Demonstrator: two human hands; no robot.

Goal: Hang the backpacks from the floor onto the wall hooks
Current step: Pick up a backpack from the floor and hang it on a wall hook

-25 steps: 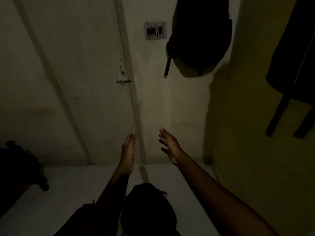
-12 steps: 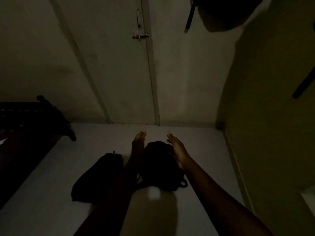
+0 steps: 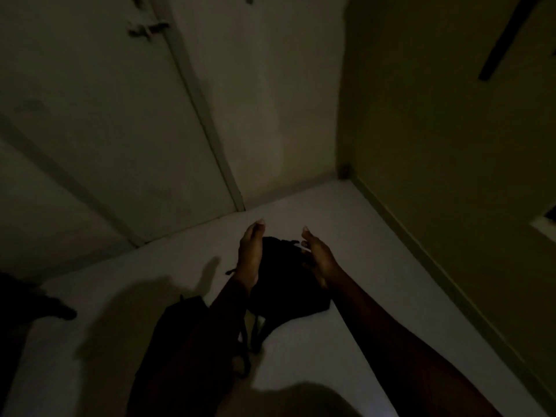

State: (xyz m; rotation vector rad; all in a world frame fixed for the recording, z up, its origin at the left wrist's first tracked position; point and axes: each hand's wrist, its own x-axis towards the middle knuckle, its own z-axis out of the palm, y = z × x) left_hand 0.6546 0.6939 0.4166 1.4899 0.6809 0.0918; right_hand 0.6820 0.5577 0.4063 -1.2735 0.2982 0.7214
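A pale painted door (image 3: 99,121) fills the upper left. Its small metal latch (image 3: 147,27) is blurred near the top edge, just beside the grey door frame (image 3: 204,115). A cream plaster wall (image 3: 270,100) meets a yellowish side wall (image 3: 451,145) at the corner. Dark, indistinct furniture (image 3: 30,311) sits at the left edge.

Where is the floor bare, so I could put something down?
Bare floor runs between the right backpack and the yellow-green wall. A smaller bare strip lies before the door. The middle is crowded: the left hand and right hand flank that backpack, and the left backpack lies beside it.
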